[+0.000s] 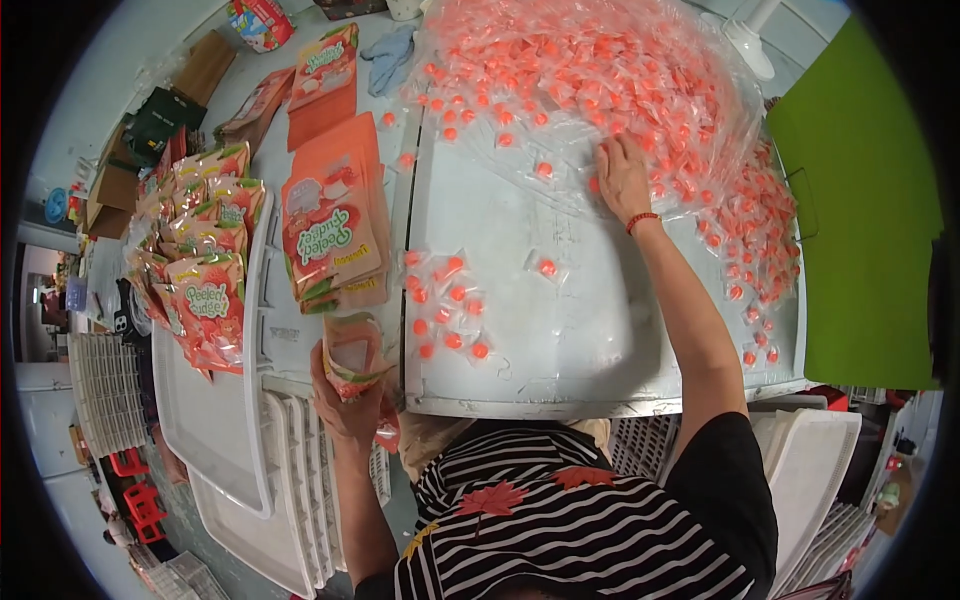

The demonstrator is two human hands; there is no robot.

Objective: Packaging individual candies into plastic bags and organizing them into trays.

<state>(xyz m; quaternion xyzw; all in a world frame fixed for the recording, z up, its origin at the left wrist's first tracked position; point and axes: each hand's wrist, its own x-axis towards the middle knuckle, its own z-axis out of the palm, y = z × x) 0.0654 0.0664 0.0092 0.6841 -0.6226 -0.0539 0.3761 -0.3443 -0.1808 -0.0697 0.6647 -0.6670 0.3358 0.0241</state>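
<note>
My left hand [343, 405] is wrapped round a red and pink candy pouch [357, 385] at the table's near edge; the pouch's mouth gapes upward. My right hand [624, 176], with a red beaded bracelet [642, 221] at the wrist, lies on the near edge of a big heap of clear-wrapped red candies [610, 60]. Its fingers stretch forward onto the candies, and one candy shows beside the thumb. Between my hands, a small group of wrapped candies [446, 305] sits on the white tabletop [530, 360], with a single candy [547, 267] to its right.
A stack of flat pouches [335, 215] lies beyond my left hand. Filled pouches [205, 270] stand in a white tray [200, 425] farther left. A blue cloth [390, 58] lies at the back. On the right rises a green panel [865, 210]; white trays [815, 470] stand below the table.
</note>
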